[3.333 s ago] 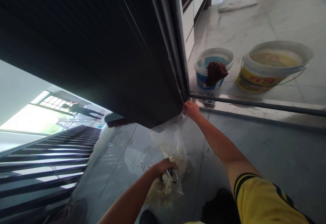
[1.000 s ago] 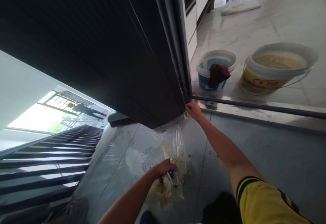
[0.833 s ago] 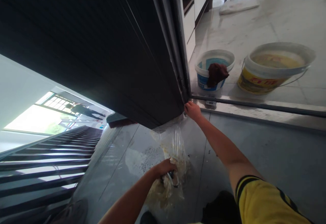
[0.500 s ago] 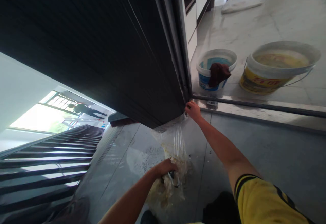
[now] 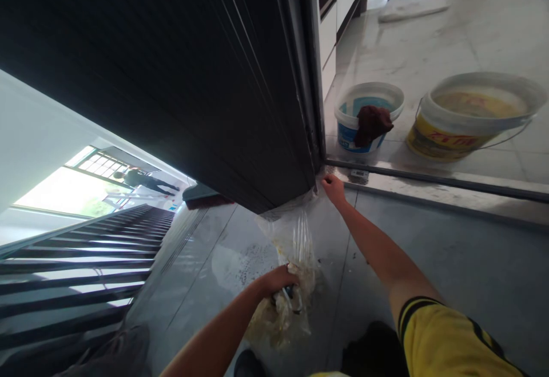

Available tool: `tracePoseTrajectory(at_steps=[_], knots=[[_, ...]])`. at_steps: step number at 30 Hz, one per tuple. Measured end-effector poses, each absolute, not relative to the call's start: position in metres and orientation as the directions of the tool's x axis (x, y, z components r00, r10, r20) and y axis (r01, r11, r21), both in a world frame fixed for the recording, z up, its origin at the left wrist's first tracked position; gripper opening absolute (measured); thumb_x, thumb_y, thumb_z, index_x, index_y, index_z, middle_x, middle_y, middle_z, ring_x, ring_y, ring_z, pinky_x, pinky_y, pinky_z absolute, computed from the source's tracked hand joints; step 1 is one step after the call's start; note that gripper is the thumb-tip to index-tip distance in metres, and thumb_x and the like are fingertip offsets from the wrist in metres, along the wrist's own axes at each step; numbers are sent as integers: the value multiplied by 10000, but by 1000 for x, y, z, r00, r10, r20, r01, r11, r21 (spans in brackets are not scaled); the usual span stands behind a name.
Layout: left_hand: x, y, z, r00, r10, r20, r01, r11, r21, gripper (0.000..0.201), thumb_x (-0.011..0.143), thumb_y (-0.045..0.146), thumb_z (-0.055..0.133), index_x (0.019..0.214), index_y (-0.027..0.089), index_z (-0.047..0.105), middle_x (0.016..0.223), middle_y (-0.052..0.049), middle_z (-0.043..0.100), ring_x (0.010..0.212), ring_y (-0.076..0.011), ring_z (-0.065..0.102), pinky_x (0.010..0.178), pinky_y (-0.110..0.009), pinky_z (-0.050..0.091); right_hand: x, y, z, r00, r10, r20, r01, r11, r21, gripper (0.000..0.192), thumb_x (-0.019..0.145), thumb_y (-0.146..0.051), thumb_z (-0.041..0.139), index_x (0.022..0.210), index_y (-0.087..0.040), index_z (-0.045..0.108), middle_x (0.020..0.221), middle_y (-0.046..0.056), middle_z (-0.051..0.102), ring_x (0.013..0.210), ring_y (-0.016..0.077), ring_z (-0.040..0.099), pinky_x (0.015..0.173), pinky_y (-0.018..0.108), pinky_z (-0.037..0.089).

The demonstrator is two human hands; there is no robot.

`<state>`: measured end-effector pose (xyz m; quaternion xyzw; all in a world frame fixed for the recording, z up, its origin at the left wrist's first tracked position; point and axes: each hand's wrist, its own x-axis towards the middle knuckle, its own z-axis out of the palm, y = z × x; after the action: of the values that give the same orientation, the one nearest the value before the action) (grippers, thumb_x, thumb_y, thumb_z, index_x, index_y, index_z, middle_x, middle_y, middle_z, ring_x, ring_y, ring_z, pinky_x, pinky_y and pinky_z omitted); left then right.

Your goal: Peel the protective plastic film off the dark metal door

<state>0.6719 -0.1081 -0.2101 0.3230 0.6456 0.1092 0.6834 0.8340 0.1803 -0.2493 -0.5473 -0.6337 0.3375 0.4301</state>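
Note:
My left hand (image 5: pixel 281 281) is closed around a bunch of crumpled clear plastic film (image 5: pixel 278 320) with yellowish stains. A small dark and shiny item pokes out beside its fingers, too unclear to name. From there the film stretches up to the lower edge of a dark ribbed panel (image 5: pixel 214 108). My right hand (image 5: pixel 333 189) is at the panel's bottom corner, next to the door frame (image 5: pixel 317 108) and the film's upper end. Its fingers are curled in a pinch; what they hold, if anything, is hidden.
Behind the glass side stand a blue-and-white bucket (image 5: pixel 346 137) with a dark red cloth (image 5: pixel 372 125) over its rim and a larger yellow bucket (image 5: pixel 446 142). A metal sill (image 5: pixel 407 185) crosses the floor. Left are a dark railing (image 5: pixel 86 268), a broom head (image 5: pixel 206 197) and a distant person (image 5: pixel 143 181).
My right hand has shifted slightly right, a little away from the panel corner and film. My left hand stays on the bunched film. The view has turned slightly.

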Motion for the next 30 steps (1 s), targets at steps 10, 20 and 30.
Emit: tracePoseTrajectory(at_steps=[10,20,30], knots=[[675,-106,-202,129,570,-812,285,763,581,255,530,282,592,720,114,623,616,17,513,606,-108,422,588,-233,351,845,176,-281,53,996,68,482,34,-875,189,639,-316,458,627,-178,587,634,36,583,624,158,501,601,251,342],[681,-102,-192,167,538,-826,273,780,563,220,500,293,596,631,116,579,578,23,470,574,-94,399,551,-220,322,845,171,-280,-99,991,95,438,129,-890,367,718,-299,499,1014,-142,648,883,61,647,738,143,558,706,242,427],[678,-105,-200,152,511,-846,292,795,532,239,502,273,595,683,117,600,584,28,492,550,-92,409,528,-218,323,838,171,-260,-357,925,131,763,370,-530,277,862,-261,437,813,-167,693,829,68,642,772,145,573,641,220,359]])
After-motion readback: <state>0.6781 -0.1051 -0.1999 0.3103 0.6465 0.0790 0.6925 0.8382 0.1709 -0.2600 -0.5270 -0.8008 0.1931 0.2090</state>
